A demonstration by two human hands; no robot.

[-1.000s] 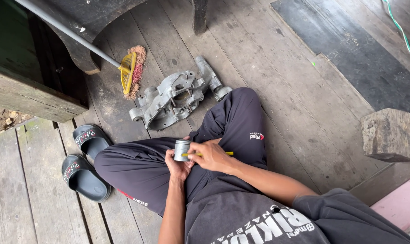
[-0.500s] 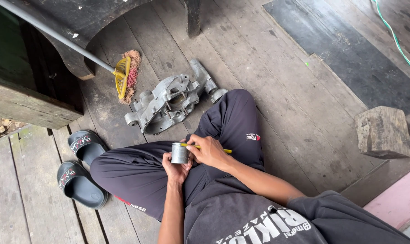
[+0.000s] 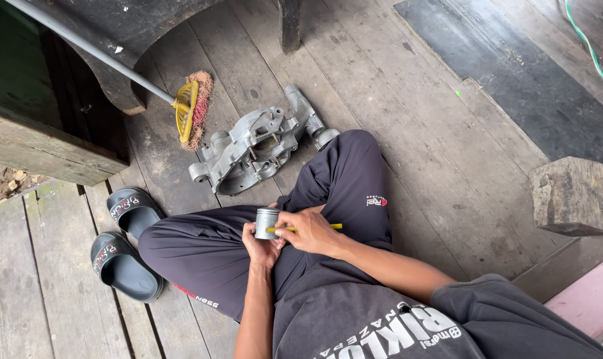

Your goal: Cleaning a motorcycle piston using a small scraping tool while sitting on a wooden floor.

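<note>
A small metal cylinder [image 3: 266,223], silver-grey and short, with a smooth side wall and a slightly lipped top, is held upright over the lap of the seated person. It is gripped from below and behind by the left hand [image 3: 261,247], whose fingers are curled closed around its lower part. A thin yellow tool [image 3: 301,228], pencil-like in shape, is pinched in the right hand [image 3: 309,231], the fingers closed tightly on its shaft; its tip is laid against the side of the cylinder, while its other end is seen sticking out past the knuckles. Whether the tip touches the metal or stops just short cannot be told.

Dark trousers [image 3: 248,246] are worn on the crossed legs beneath the hands. Just beyond the knee, a grey cast-metal engine casing [image 3: 255,146] is laid flat on the plank floor [image 3: 408,133]. Near it, a yellow-headed broom [image 3: 188,110] with a grey handle is leaned across the boards. Two dark slippers [image 3: 125,246] are set side by side to the left of the legs. A rough wooden block [image 3: 571,196] is placed well apart on the right. The view of the cylinder is partly blocked by the right hand's fingers.
</note>
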